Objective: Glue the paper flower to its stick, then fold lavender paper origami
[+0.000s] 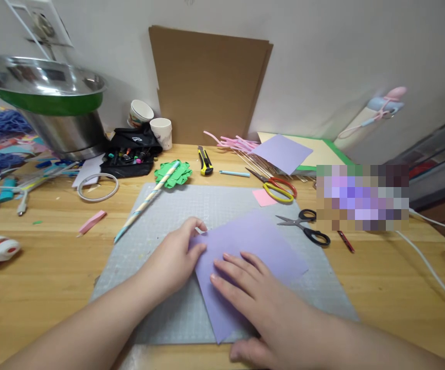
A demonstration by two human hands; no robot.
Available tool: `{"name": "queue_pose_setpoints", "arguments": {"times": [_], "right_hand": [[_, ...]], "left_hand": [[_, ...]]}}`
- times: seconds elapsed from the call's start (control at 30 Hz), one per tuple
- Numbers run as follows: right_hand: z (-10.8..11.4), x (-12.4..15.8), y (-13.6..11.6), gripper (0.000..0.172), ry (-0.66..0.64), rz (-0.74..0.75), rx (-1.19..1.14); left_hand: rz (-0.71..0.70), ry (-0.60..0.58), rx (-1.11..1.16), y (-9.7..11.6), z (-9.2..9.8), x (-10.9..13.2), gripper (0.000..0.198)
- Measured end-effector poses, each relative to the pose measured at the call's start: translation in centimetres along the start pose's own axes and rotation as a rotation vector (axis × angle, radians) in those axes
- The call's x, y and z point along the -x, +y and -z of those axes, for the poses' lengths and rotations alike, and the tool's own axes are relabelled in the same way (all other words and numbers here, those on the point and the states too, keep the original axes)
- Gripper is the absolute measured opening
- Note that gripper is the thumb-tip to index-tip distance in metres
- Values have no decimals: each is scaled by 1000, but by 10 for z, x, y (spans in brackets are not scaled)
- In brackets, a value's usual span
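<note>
In the head view, a purple sheet of paper [253, 231] lies at an angle on a grey cutting mat [164, 318], which rests on a wooden desk [52, 267]. The left hand [178, 252] pinches the sheet's left corner, thumb on top and the other fingers curled at the edge. The right hand [256, 293] is spread, its fingertips resting on the paper near the middle and its thumb pointing out past the mat's near edge.

To the right of the sheet lie black-handled scissors [300, 224], blades parted and pointing left. Behind them, scissors with red and yellow handles [267, 183] overlap a small pink square [260, 200]. A striped stick [145, 204] slants along the mat's left side, its far end over a green paper piece [183, 174]. Beyond the mat are a yellow and black utility knife [206, 162] and a light blue pen [235, 174]; a second purple sheet [284, 151] sits farther right, beside pink strips [237, 143]. A pixelated patch hides part of the desk's right side.
</note>
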State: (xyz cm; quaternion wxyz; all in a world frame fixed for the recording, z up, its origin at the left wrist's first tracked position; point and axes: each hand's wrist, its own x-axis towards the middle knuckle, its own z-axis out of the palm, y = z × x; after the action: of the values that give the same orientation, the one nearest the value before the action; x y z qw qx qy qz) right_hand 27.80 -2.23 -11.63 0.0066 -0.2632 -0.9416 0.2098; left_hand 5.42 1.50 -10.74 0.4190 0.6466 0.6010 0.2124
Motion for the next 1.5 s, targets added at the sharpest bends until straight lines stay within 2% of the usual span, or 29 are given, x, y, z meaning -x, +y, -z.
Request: {"name": "queue_pose_setpoints", "arguments": {"times": [0.07,0.1,0.2,0.27,0.33,0.43,0.5,0.57,0.67,0.77,0.87,0.9,0.97,1.03,1.07,1.1,1.13,1.17,1.23,1.3,1.33,1.4,1.5], "right_hand": [[1,1,2,85,71,17,32],[2,2,4,78,109,34,46],[11,6,15,54,182,94,59],[19,10,23,49,173,127,18],[28,14,31,47,137,139,-68],[37,17,40,44,114,158,-215],[39,17,42,43,107,169,-253],[38,17,42,44,93,175,-202],[37,18,41,49,119,207,-42],[37,21,39,45,274,285,64],[38,21,37,41,412,309,114],[38,21,38,41,402,289,119],[41,21,42,41,301,223,102],[46,26,56,50,239,130,38],[49,32,67,53,276,61,-1],[52,39,80,47,398,-38,-42],[55,49,94,39,526,-208,-41],[57,59,110,39,554,-350,-4],[59,81,139,59,431,-491,62],[58,99,159,78,313,-573,21],[58,104,165,79,308,-604,23],[57,107,169,74,304,-629,14],[55,101,166,63,297,-650,10]], "left_hand": [[75,-61,264,-3,0,-7,15],[109,-90,352,-5,0,-10,14],[134,-117,418,-8,0,-15,18],[133,-113,424,-9,-1,-14,21],[83,-95,333,-9,-1,-9,17],[-29,-87,9,-7,0,-1,7],[-45,-75,-181,-4,2,4,7],[-41,-18,-245,0,4,6,6],[-105,91,-147,5,7,9,5],[-265,230,-16,7,9,14,5],[-383,351,-69,9,10,17,6],[-363,343,-123,9,10,17,6],[-250,262,-237,9,12,13,8],[-132,170,-323,8,14,8,9],[-91,144,-356,8,15,6,10],[-62,128,-382,7,16,4,11],[-41,120,-401,7,17,3,11],[-26,114,-411,7,18,2,12],[-20,109,-419,7,19,3,13],[-27,103,-421,7,19,4,13],[-28,101,-422,7,19,5,13],[-25,81,-422,6,20,6,14],[-7,-43,-417,4,23,6,15]]}}
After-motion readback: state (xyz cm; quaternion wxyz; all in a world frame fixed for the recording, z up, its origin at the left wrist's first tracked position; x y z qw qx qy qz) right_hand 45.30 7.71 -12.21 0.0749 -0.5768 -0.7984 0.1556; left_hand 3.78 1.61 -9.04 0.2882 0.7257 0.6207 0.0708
